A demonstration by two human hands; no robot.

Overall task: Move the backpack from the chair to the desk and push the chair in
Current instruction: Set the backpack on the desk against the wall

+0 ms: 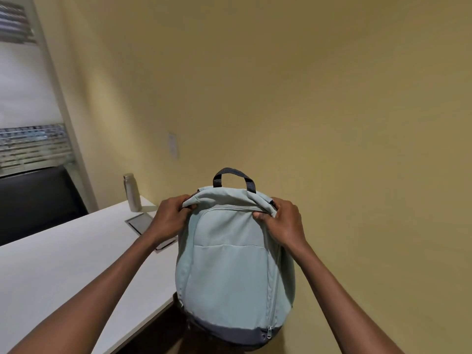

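Observation:
A pale green backpack (229, 272) with a dark grey base and a dark carry handle hangs upright in the air in front of me. My left hand (169, 217) grips its top left corner. My right hand (282, 221) grips its top right corner. The bag is just off the right edge of the white desk (63, 264), its lower part below the desktop level. The chair is hidden from view.
On the desk's far end stands a steel bottle (132, 192), with a flat grey cable hatch (143, 222) just in front of it. A yellow wall runs behind and to the right. A window with blinds (30, 144) is at the left.

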